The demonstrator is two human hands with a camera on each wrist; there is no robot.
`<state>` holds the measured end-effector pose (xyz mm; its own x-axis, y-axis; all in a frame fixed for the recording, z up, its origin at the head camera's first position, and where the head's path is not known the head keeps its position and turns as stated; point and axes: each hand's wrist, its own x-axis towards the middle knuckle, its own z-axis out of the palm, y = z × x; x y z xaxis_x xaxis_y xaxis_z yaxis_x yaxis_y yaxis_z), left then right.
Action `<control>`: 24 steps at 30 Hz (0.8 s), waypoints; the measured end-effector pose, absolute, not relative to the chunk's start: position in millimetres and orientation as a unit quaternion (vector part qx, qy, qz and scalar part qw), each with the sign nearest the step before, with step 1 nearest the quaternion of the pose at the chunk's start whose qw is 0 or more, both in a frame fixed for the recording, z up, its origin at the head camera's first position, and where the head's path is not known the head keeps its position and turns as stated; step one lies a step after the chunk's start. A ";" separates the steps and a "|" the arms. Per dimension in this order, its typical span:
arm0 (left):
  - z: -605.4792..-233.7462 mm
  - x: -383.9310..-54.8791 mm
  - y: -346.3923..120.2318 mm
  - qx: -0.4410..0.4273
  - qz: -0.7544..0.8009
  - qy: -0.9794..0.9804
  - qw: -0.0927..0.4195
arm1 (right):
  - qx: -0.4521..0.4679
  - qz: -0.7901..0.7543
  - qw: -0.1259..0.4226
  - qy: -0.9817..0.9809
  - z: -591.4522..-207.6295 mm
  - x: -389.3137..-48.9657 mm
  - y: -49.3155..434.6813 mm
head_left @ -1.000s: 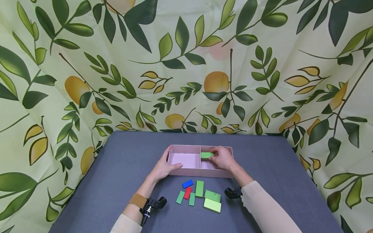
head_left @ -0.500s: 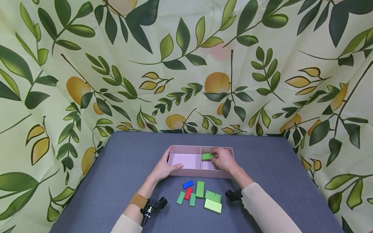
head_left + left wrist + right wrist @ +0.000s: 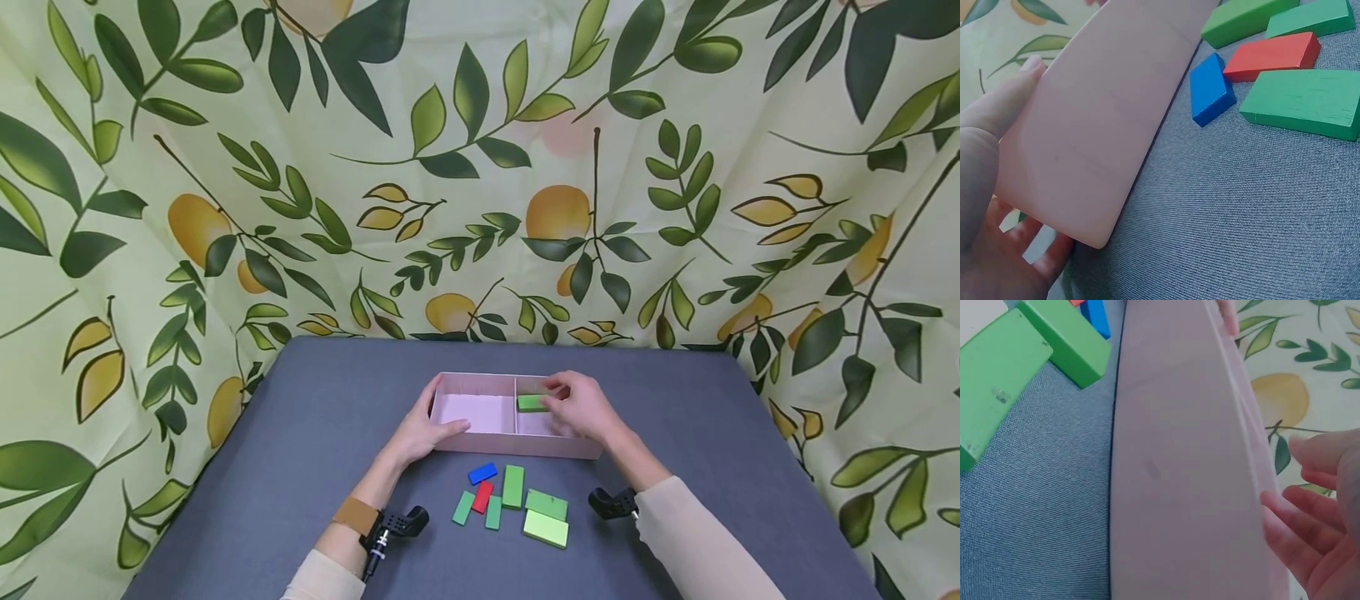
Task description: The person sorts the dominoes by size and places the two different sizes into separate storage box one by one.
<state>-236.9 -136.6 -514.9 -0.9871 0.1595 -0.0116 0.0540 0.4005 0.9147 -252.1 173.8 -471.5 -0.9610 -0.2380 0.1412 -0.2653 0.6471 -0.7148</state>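
My left hand [image 3: 420, 429] grips the left end of a pink two-compartment box [image 3: 517, 445], its thumb over the front rim and fingers round the end. In the left wrist view the thumb lies on the rim of the box wall [image 3: 1091, 125]. A green wooden block [image 3: 531, 403] lies in the right compartment, against the divider. Over that compartment is my right hand [image 3: 588, 410], close to the block's right end. The right wrist view shows this hand [image 3: 1322, 519] with fingers parted and nothing between them; the box wall hides the block there.
In front of the box lie a blue block [image 3: 482, 472], a red block [image 3: 482, 497] and several green ones, including a tall green block [image 3: 513, 487] and a light green block [image 3: 546, 528]. A leaf-patterned cloth [image 3: 480, 250] hangs behind the grey table [image 3: 360, 375].
The green block was pinched in my right hand and shifted slightly inside the right compartment. Now the fingers have come off it, and the hand has moved slightly right. My left hand stays put.
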 end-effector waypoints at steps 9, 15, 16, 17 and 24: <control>-515.6 -237.5 -136.8 0.061 0.533 0.842 0.048 | 0.178 0.387 0.054 -0.903 -456.2 -234.5 177.7; -515.8 -237.7 -137.4 0.063 0.530 0.845 0.046 | 0.212 0.382 0.078 -0.896 -445.0 -214.3 178.8; -515.8 -237.6 -137.4 0.063 0.528 0.845 0.046 | 0.216 0.383 0.082 -0.895 -443.8 -210.7 179.2; -515.8 -237.6 -137.4 0.064 0.528 0.845 0.046 | 0.219 0.382 0.085 -0.894 -443.1 -207.2 179.7; -514.7 -237.1 -136.9 0.063 0.523 0.849 0.044 | 0.240 0.382 0.096 -0.887 -446.7 -185.4 183.0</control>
